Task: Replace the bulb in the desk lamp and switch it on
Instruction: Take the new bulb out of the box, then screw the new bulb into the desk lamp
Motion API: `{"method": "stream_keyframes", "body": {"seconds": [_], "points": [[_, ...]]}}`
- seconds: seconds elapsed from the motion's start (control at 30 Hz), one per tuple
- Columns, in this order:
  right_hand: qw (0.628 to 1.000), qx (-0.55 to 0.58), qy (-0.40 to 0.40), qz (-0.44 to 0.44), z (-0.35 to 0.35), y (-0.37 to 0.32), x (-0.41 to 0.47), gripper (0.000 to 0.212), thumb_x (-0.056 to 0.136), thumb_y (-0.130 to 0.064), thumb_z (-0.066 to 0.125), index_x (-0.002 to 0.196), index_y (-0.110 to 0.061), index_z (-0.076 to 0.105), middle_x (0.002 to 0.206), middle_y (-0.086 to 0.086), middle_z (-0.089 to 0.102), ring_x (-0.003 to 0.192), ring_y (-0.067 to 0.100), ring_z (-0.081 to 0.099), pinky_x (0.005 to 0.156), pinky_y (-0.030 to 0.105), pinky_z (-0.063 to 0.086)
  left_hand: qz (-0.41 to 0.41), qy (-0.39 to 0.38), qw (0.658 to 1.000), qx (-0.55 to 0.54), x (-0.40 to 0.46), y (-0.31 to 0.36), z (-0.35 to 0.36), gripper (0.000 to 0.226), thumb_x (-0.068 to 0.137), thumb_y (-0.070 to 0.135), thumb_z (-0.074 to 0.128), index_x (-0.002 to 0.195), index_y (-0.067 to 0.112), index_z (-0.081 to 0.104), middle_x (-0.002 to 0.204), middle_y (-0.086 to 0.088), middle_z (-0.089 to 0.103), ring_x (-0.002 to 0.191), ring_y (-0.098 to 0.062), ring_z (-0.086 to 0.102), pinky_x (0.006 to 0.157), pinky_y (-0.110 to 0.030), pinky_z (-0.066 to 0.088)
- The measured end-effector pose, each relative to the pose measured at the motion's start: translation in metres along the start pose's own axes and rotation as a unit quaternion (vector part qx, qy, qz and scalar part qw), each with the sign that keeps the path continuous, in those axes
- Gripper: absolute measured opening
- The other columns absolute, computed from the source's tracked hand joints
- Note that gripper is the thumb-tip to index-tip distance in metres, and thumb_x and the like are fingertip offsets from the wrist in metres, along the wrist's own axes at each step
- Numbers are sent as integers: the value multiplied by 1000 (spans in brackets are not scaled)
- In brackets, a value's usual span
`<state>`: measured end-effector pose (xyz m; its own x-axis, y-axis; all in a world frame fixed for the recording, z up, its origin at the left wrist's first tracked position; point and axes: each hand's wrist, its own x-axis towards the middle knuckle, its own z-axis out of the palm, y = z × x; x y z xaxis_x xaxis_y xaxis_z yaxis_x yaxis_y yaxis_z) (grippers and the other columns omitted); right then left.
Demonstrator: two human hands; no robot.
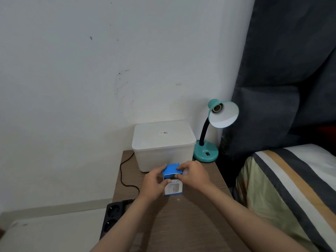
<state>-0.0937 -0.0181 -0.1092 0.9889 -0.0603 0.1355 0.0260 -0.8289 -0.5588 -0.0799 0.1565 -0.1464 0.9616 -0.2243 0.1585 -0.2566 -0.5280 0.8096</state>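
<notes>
- Hands meet over the bulb box (172,180), which stands on the worktop (190,215) just in front of the person.
- The left hand (154,184) wraps its fingers around the box's left side, closed on it, most likely to steady it.
- The right hand (193,176) pinches the blue top flap with curled fingers, apparently to work the box open.
- A pale shape shows through the box's front window; probably the new bulb, though it is too small to be sure.
- Just behind the box sits a white tub (163,146) with its lid on.
- The lamp (212,131) stands beside the tub at the worktop's back right corner, its shade tilted toward the person and the socket (217,107) bare, ready for a bulb.
- Its switch (207,153) faces forward on the base, easy to reach.
- A black cord (125,179) trails off the left edge to a power strip (112,217).
</notes>
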Motion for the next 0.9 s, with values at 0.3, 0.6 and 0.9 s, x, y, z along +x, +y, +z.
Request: {"method": "stream_keyframes", "body": {"seconds": [0.3,0.6,0.9], "points": [[999,-31,-29,-1,5,5,-2,36,77,-40,71,110,-25,70,107,-4,65,103,14,58,80,28,49,27,25,997,62,-3,1,4,29,82,21,69,109,14,68,130,-5,55,112,-15,57,89,-18,46],[981,183,19,67,-34,23,-7,21,78,-28,69,97,-19,71,99,-4,70,92,8,62,81,25,49,57,1,996,71,8,22,18,26,86,23,63,112,19,65,145,-5,39,136,-18,33,104,-31,40],[967,235,-42,90,-89,51,-12,44,69,-34,80,106,-27,57,106,-3,57,96,18,60,76,40,58,118,41,992,28,11,54,3,32,87,20,61,118,19,57,136,4,42,124,-5,41,97,-19,35]]}}
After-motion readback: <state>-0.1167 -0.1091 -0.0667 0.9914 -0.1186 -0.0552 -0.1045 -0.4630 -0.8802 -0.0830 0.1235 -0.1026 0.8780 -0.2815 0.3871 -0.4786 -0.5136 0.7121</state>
